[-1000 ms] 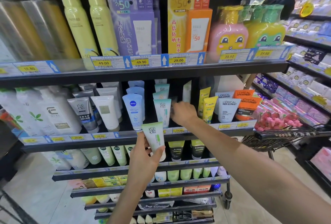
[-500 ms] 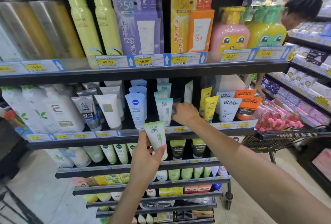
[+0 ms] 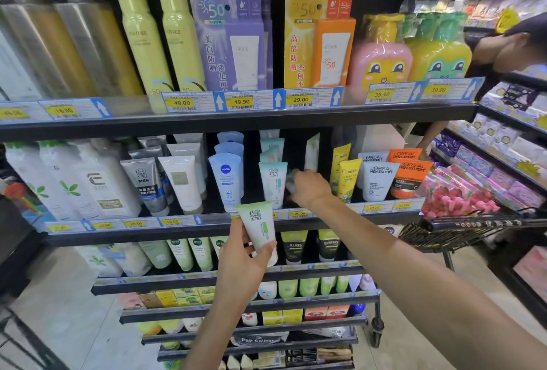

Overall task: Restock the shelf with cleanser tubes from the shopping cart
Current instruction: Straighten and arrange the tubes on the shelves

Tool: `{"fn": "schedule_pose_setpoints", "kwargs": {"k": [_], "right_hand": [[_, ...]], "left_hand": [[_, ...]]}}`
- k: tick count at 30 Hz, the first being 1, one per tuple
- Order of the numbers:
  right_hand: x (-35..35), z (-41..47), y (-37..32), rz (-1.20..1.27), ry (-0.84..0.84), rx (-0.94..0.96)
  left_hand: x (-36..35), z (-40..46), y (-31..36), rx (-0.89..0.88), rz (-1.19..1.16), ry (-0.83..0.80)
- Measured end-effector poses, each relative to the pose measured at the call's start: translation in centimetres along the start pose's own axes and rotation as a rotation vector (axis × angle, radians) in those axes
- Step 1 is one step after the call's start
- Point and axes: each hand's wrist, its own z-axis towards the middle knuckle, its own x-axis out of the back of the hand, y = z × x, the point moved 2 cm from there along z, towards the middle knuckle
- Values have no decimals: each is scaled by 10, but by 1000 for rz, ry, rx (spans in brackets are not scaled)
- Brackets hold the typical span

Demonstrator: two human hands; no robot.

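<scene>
Green-white tube (image 3: 260,227) unmoved in left hand (image 3: 241,260); right hand (image 3: 310,189) deeper.

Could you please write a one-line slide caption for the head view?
Left hand holds a green-topped cleanser tube while right hand reaches into the shelf gap.

I'm looking at the black shelf (image 3: 236,223) with the yellow price tags, tubes standing cap-down in rows on it. Using the blue Nivea tube (image 3: 226,180) as my anchor: white and grey MEN tubes left of it, pale teal tubes (image 3: 273,181) just right, yellow and L'Oreal tubes (image 3: 380,178) farther right.
</scene>
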Motion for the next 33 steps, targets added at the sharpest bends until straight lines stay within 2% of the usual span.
{"fn": "schedule_pose_setpoints", "kwargs": {"k": [4, 12, 18, 22, 24, 29, 33], "right_hand": [[-2, -2, 9, 99, -13, -64], [7, -7, 32, 726, -8, -318], [2, -11, 29, 1097, -6, -359], [0, -13, 27, 1195, -41, -335], [-1, -12, 26, 1175, -37, -323], [-1, -8, 23, 775, 96, -295], [-4, -16, 21, 630, 158, -303]], "left_hand": [[2, -1, -2, -1, -1, 1], [-6, 2, -3, 3, -26, -10], [-12, 2, -2, 0, -18, -30], [-13, 1, -2, -1, -4, -32], [-13, 2, -2, -1, 4, -33], [-13, 2, -2, -10, -14, -29], [-14, 2, -1, -11, -16, -38]]}}
